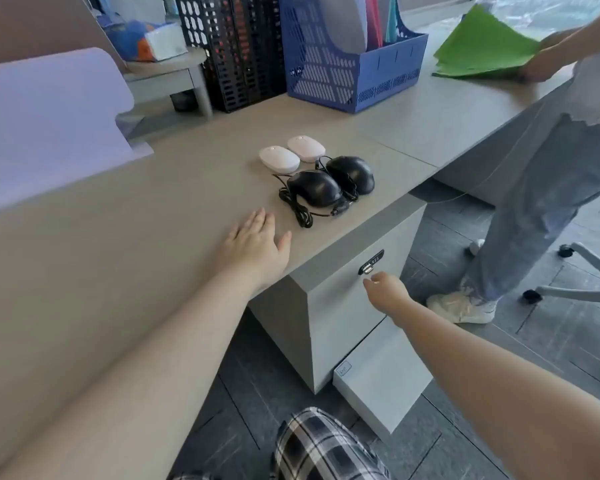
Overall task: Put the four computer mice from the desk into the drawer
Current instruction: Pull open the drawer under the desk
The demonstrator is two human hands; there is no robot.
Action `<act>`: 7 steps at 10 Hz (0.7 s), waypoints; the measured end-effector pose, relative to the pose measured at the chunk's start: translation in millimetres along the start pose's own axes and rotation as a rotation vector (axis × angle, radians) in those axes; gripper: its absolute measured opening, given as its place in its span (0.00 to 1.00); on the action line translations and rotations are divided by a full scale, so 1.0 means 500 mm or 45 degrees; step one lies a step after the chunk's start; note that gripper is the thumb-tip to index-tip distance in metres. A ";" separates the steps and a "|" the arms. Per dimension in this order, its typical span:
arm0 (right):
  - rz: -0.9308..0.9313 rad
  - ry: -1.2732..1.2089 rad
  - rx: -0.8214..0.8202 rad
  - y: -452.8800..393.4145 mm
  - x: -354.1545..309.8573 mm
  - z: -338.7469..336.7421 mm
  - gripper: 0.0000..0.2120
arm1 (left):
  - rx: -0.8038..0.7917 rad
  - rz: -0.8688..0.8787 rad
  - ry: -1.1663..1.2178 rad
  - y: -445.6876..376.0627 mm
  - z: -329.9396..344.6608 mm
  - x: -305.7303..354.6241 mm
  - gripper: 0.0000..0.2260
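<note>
Four mice (317,173) rest on the grey desk (153,237).

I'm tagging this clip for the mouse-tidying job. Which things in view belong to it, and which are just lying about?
Belongs to the job:
two white mice
two black corded mice
drawer
left hand
right hand

Just lying about:
blue file holder
black file holder
green folders
tissue pack
</note>
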State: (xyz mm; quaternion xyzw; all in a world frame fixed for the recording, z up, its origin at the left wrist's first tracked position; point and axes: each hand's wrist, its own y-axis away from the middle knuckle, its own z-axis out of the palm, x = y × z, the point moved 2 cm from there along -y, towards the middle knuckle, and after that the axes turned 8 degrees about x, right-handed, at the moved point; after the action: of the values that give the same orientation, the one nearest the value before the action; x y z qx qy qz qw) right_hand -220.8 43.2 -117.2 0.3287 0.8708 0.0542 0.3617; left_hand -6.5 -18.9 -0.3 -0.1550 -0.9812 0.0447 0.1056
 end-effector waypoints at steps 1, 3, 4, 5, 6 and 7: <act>0.049 -0.151 0.039 -0.015 -0.006 0.003 0.13 | 0.000 -0.003 -0.045 -0.006 0.001 0.000 0.28; 0.317 -0.789 0.011 -0.036 -0.008 0.024 0.08 | -0.004 -0.003 -0.078 -0.010 0.005 -0.001 0.27; 0.401 -1.028 0.071 -0.040 0.000 0.023 0.06 | -0.002 0.003 -0.094 -0.008 0.007 0.001 0.27; 0.451 -1.086 0.048 -0.044 -0.005 0.015 0.05 | 0.005 0.007 -0.095 -0.008 0.006 0.000 0.27; 0.452 -1.050 0.030 -0.039 -0.005 0.017 0.05 | 0.009 0.008 -0.104 -0.007 0.006 -0.001 0.27; 0.436 -1.050 0.041 -0.033 -0.003 0.025 0.10 | 0.012 0.015 -0.110 -0.008 0.006 -0.001 0.27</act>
State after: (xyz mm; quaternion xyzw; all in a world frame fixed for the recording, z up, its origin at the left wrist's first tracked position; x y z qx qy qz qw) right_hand -220.5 27.8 -130.7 0.4676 0.5877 -0.0357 0.6593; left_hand -8.0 -22.8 -3.1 -0.1582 -0.9837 0.0568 0.0636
